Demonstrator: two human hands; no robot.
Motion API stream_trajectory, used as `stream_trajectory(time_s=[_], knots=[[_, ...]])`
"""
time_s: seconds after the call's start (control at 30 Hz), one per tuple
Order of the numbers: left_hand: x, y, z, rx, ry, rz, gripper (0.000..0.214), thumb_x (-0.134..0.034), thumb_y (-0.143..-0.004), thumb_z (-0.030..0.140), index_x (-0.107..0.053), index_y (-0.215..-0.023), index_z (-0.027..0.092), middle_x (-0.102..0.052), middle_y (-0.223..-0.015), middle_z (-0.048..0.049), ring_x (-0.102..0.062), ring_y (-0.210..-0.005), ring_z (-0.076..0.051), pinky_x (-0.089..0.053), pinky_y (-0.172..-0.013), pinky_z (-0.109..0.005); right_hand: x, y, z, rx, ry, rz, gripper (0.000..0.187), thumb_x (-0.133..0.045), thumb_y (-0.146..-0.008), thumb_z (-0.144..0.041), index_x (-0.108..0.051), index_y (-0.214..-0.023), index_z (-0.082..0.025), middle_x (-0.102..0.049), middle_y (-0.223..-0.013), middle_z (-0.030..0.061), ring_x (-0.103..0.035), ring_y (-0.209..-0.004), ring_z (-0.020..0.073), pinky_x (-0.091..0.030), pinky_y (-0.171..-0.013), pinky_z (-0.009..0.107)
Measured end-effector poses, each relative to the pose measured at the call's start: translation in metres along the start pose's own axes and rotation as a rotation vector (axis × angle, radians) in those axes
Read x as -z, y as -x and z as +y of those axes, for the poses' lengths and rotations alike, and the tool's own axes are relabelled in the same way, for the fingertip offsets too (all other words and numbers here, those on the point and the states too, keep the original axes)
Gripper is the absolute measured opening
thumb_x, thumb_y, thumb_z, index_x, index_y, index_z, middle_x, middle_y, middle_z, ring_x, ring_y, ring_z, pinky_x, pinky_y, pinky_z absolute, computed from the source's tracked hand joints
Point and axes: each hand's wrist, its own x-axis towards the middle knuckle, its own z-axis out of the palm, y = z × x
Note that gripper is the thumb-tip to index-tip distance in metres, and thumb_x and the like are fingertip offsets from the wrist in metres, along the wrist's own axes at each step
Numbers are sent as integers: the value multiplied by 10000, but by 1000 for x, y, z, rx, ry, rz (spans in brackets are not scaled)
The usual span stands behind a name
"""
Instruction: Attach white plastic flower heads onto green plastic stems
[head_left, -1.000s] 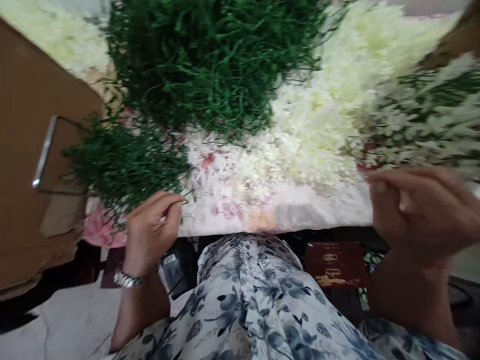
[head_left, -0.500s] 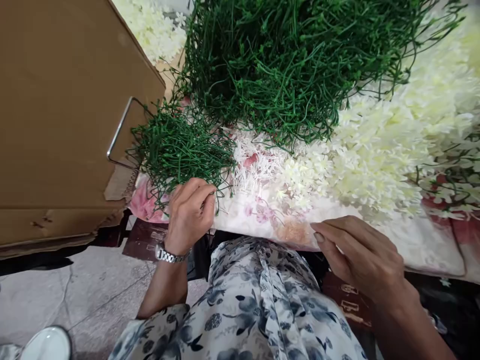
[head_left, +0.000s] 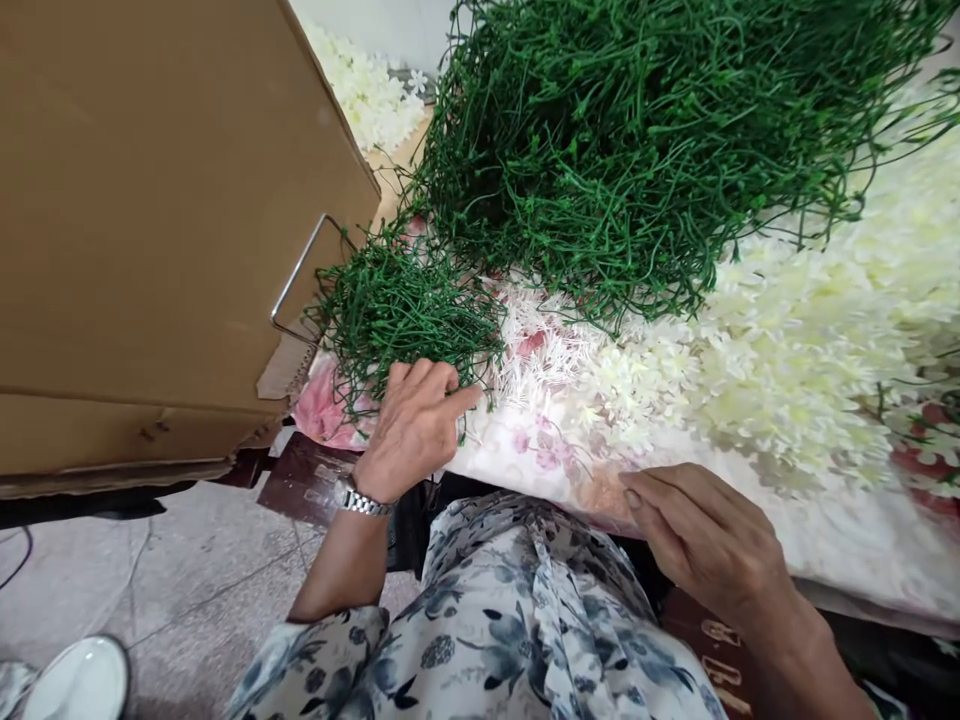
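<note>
My left hand [head_left: 416,425] rests at the near edge of a small pile of green plastic stems [head_left: 409,315]. Its thumb is spread out to the right, and its fingertips reach down among the stems. Over the front edge of the cloth-covered table [head_left: 499,440], my right hand [head_left: 709,530] has thumb and forefinger pressed together. Whatever is between those fingertips is too small to make out. White thin plastic pieces [head_left: 544,345] lie between the small pile and the pale yellow-white artificial flower heads [head_left: 795,370].
A large heap of green stems [head_left: 645,150] fills the back of the table. At left stands a big cardboard box [head_left: 165,220], with a bent metal wire handle [head_left: 300,270] near its edge. More white flowers [head_left: 367,95] lie behind the box. A round white stool top [head_left: 82,680] is below left.
My left hand has gone from a closed pinch to thumb apart, fingers lowered to the small stem pile. My right hand stays pinched in nearly the same place. The view has shifted left.
</note>
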Motion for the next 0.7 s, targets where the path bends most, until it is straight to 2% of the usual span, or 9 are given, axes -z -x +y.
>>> stream_trajectory(time_s=[0.07,0.13,0.23,0.37,0.5,0.57,0.7], knots=[[-2,-2,-1,-38,-50,-32,233,-472,-757,64,-650,-790,212,-564,-833,-66,-457,-781,-210,-319,-683,-376,-1,0,0,2,9,-8,281,-594,-769,-100,-574,-1034,-193,-662,-834,44,-613,-733,175,-506,-693,327],[-5,-2,-5,-55,-12,14,233,-471,-761,58,-652,-763,204,-563,-824,-61,-464,-770,-197,-320,-679,-368,-2,1,0,3,14,-9,283,-593,-772,-98,-570,-1038,-192,-661,-832,44,-610,-743,174,-502,-704,324],[-11,-3,-11,8,233,230,230,-490,-779,58,-664,-809,205,-569,-778,-34,-504,-752,-162,-358,-690,-343,-2,3,1,-7,7,-11,300,-598,-765,-87,-568,-1047,-185,-657,-838,48,-607,-751,171,-500,-708,318],[-14,-7,-12,213,722,547,179,-571,-761,71,-674,-825,203,-600,-741,-2,-549,-707,-114,-419,-623,-256,-2,3,2,-5,-10,-14,312,-595,-766,-90,-566,-1062,-186,-659,-853,52,-605,-765,173,-505,-708,325],[-10,-14,-5,373,1050,762,158,-616,-718,76,-677,-771,212,-600,-699,17,-555,-614,-93,-429,-538,-224,-1,-4,-3,3,-18,-4,299,-598,-762,-84,-570,-1046,-175,-656,-852,57,-599,-766,177,-499,-714,327],[-7,-15,1,362,1153,783,158,-606,-726,86,-683,-779,213,-606,-696,9,-562,-597,-96,-439,-525,-229,1,-10,-7,-8,-54,6,282,-601,-756,-67,-575,-1022,-155,-648,-845,64,-592,-761,168,-497,-708,313],[-5,-10,15,243,1257,739,167,-596,-740,95,-696,-830,194,-624,-736,-25,-583,-629,-119,-461,-553,-256,-1,-27,-16,-80,-186,29,242,-574,-771,-48,-579,-993,-145,-626,-838,62,-578,-771,141,-491,-693,271]])
